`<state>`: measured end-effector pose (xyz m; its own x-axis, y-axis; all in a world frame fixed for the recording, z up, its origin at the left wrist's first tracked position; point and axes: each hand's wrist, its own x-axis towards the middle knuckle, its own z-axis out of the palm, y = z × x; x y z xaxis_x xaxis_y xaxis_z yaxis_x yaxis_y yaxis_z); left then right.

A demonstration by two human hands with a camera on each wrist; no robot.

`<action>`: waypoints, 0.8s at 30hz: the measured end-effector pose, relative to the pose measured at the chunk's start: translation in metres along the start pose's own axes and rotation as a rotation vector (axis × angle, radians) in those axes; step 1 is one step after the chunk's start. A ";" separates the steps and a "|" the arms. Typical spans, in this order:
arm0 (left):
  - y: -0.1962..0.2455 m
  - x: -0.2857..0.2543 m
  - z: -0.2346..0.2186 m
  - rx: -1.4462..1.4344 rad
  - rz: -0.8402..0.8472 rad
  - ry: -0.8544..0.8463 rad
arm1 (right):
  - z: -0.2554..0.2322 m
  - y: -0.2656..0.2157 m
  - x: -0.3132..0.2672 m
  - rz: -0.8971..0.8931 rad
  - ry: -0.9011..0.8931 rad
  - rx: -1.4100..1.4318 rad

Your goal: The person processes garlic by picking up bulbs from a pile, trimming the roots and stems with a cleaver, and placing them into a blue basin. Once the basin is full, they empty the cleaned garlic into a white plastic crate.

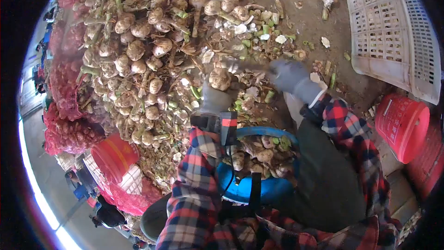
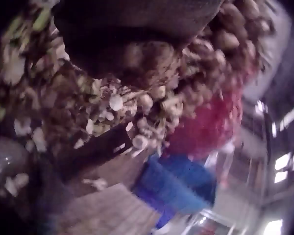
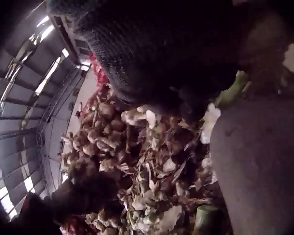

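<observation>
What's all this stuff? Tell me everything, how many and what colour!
heaped garlic bulbs: too many to count, brownish, upper left
garlic bulb: one, brownish, centre
blurred tool: one, dark, centre
garlic trimmings: many, green and white, upper centre
tub: at least one, blue, lower centre
buckets: two, red, far right and lower left
slatted crate: at least one, white, upper right
mesh sacks: several, red, far left
sleeves: two, red plaid, lower half
left hand: one, grey glove, holding that bulb
right hand: one, grey glove, holding that tool
</observation>
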<state>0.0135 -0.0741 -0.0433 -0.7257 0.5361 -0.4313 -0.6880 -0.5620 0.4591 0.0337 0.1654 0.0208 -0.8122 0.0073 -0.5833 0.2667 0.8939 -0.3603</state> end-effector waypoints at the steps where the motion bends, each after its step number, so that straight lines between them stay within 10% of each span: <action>1: -0.007 -0.002 0.002 0.377 0.119 0.080 | 0.001 -0.008 -0.004 -0.214 0.016 -0.022; 3: -0.011 -0.010 0.006 1.665 0.313 0.135 | -0.002 -0.025 -0.009 -0.429 0.029 -0.043; 5: -0.016 -0.011 0.020 1.941 0.305 0.159 | -0.011 -0.039 -0.013 -0.513 -0.004 -0.132; 17: -0.006 -0.013 0.069 1.992 0.444 0.161 | 0.003 -0.028 0.001 -0.448 0.040 -0.097; 21: 0.011 -0.041 0.092 1.358 0.272 0.309 | 0.001 0.030 0.016 0.019 0.055 -0.069; 23: 0.018 -0.055 0.089 0.971 0.247 -0.474 | 0.005 0.041 0.014 0.162 0.043 -0.108; 24: 0.037 -0.066 0.119 1.771 0.234 -0.639 | 0.005 0.041 0.017 0.149 0.054 -0.113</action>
<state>0.0366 -0.0550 0.0941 -0.3950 0.9096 -0.1293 0.5068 0.3331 0.7951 0.0333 0.2004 -0.0073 -0.7954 0.1644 -0.5834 0.3288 0.9256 -0.1875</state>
